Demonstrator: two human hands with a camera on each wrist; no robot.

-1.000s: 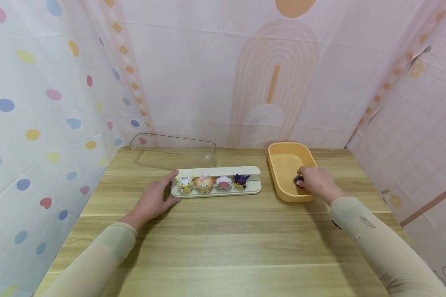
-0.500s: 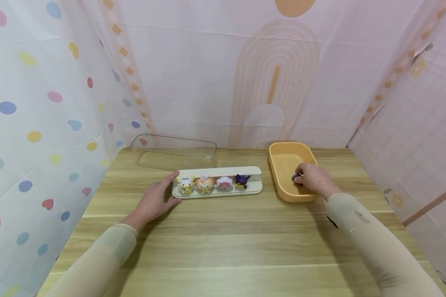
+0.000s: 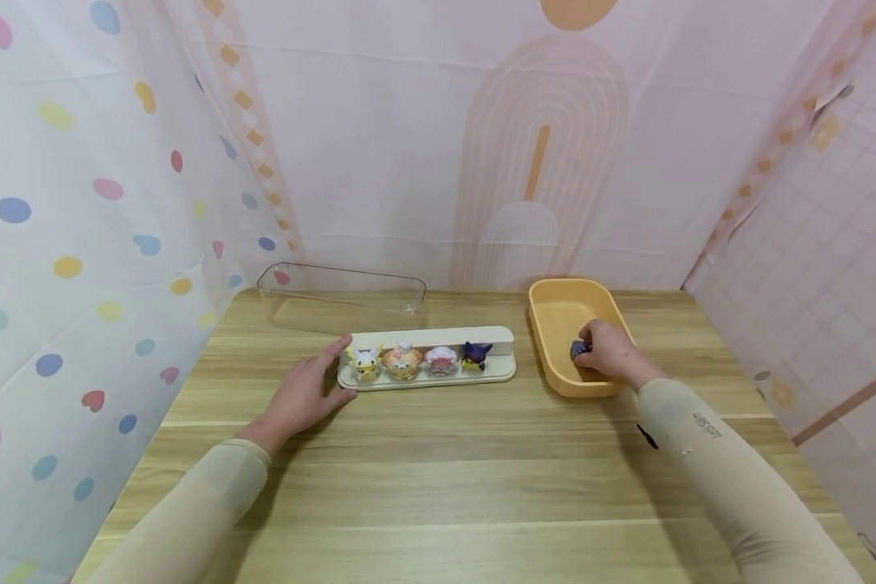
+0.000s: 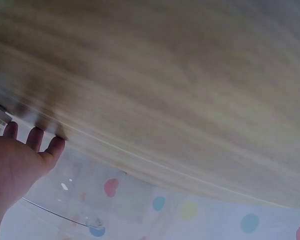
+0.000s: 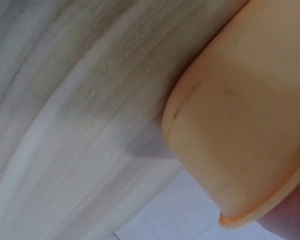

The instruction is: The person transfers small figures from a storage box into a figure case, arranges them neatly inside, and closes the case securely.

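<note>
A cream display stand point(image 3: 496, 373) with a raised back step lies mid-table, bearing a row of several small figurines. From the left come a white-and-yellow figurine point(image 3: 366, 364), an orange-and-cream one point(image 3: 402, 362), a pink one with a white top point(image 3: 440, 362) and a dark purple one with pointed ears point(image 3: 474, 355). My left hand point(image 3: 307, 396) spans the stand's left end, its fairly straight fingers at the back corner and thumb at the front edge. Inside the yellow plastic tub point(image 3: 555, 320), my right hand point(image 3: 615, 354) pinches a small dark purple-blue figurine point(image 3: 579, 349), partly hidden by the fingers.
A clear plastic cover point(image 3: 343, 304) stands behind the stand at the table's back left. The tub's outer wall point(image 5: 230, 115) fills much of the right wrist view. Patterned cloth point(image 3: 380, 146) hangs behind the wooden table point(image 3: 438, 487) and along both sides.
My right hand has shifted slightly left within the tub, and more of the dark figurine now shows past the fingertips. The left hand and the stand stay essentially in place.
</note>
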